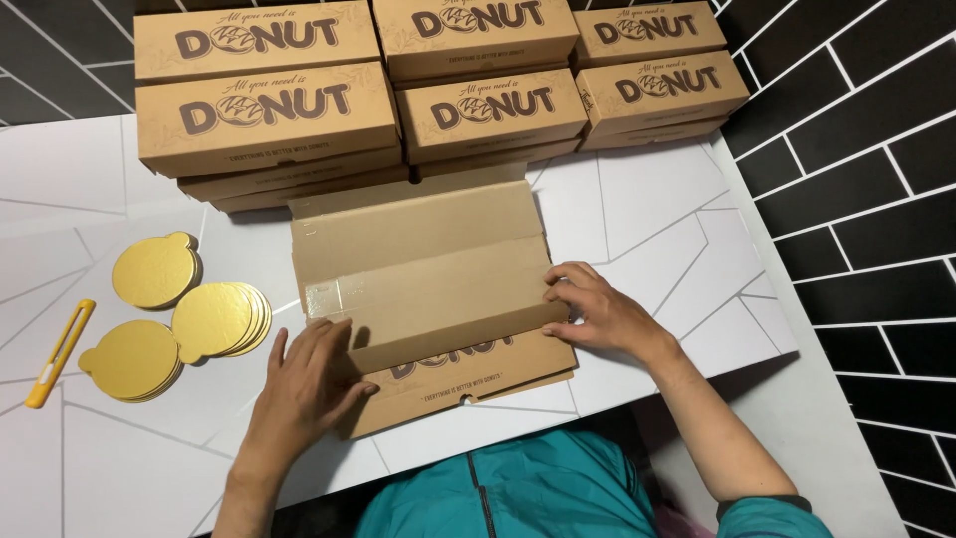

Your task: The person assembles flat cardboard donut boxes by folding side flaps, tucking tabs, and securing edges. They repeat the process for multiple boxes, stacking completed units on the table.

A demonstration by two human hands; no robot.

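Observation:
A flat brown cardboard box blank [428, 269] lies unfolded on the white table [657, 219] in front of me. My left hand [304, 384] presses flat on its near-left part, fingers spread beside a raised fold. My right hand [597, 309] grips the right end of that folded long flap, fingers curled over its edge. A strip of clear tape [334, 297] shows on the blank's left side.
Stacks of assembled brown printed boxes [269, 115] line the back of the table. Three piles of round gold cake boards [214, 319] lie at the left, with a yellow utility knife [60, 351] beyond them. A black tiled wall [856, 149] rises on the right.

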